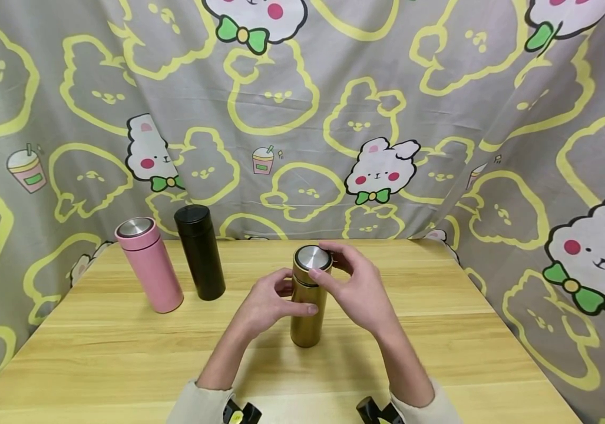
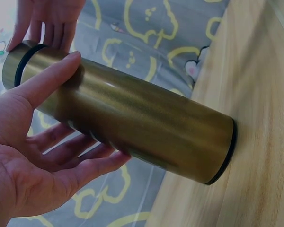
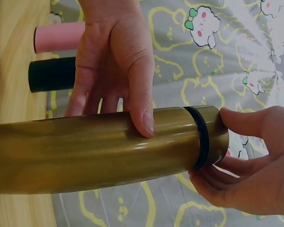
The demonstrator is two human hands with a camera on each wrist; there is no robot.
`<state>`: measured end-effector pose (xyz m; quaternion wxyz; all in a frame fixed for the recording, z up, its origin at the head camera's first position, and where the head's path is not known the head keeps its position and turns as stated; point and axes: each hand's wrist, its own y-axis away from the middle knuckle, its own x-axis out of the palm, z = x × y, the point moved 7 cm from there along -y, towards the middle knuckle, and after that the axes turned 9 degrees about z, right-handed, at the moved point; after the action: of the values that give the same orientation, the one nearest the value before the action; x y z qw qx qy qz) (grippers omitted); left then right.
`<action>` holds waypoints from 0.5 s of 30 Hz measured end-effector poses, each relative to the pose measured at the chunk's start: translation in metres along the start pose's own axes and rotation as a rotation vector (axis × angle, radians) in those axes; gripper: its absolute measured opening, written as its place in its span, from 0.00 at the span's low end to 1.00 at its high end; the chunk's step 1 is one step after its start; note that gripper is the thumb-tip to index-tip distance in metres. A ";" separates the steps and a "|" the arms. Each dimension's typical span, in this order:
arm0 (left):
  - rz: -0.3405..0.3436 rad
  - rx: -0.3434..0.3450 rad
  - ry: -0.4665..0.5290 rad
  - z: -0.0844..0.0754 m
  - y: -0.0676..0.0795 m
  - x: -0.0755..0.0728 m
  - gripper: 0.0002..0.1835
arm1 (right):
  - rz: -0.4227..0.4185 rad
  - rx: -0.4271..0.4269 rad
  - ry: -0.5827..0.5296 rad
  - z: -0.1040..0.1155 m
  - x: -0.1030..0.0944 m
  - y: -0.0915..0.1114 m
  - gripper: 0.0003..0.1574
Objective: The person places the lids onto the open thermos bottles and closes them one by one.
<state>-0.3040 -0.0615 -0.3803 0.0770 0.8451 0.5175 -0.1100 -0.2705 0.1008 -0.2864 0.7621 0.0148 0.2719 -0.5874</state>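
A gold thermos bottle (image 1: 306,315) stands upright on the wooden table, its lid (image 1: 313,257) on top with a silver disc in it. Round the upper body goes my left hand (image 1: 267,303), thumb across the front and fingers behind, partly hidden in the head view. My right hand (image 1: 357,285) holds the lid between thumb and fingers. A black ring (image 3: 202,137) shows between lid and body in the right wrist view. The left wrist view has the gold body (image 2: 146,118) close up, with the left palm (image 2: 19,175) beside it.
To the left on the table (image 1: 95,365) stand a pink thermos bottle (image 1: 154,274) and a black thermos bottle (image 1: 201,259), side by side. A grey curtain (image 1: 302,118) with yellow outlines and white rabbits hangs behind the table and at its sides.
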 end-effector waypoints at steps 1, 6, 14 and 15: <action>0.000 0.003 -0.001 0.000 0.000 0.000 0.36 | -0.024 0.008 0.020 0.000 -0.001 0.000 0.31; -0.003 0.002 0.001 0.001 0.000 0.000 0.35 | -0.054 0.048 0.080 0.000 0.000 0.000 0.32; -0.007 -0.007 0.000 0.001 -0.001 0.000 0.36 | 0.127 -0.025 -0.042 -0.001 0.004 0.000 0.29; -0.004 -0.008 -0.002 0.001 -0.001 0.000 0.37 | 0.135 -0.032 -0.048 -0.001 0.004 0.000 0.29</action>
<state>-0.3050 -0.0615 -0.3814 0.0808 0.8435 0.5197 -0.1090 -0.2705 0.0974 -0.2891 0.8063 0.0068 0.2615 -0.5306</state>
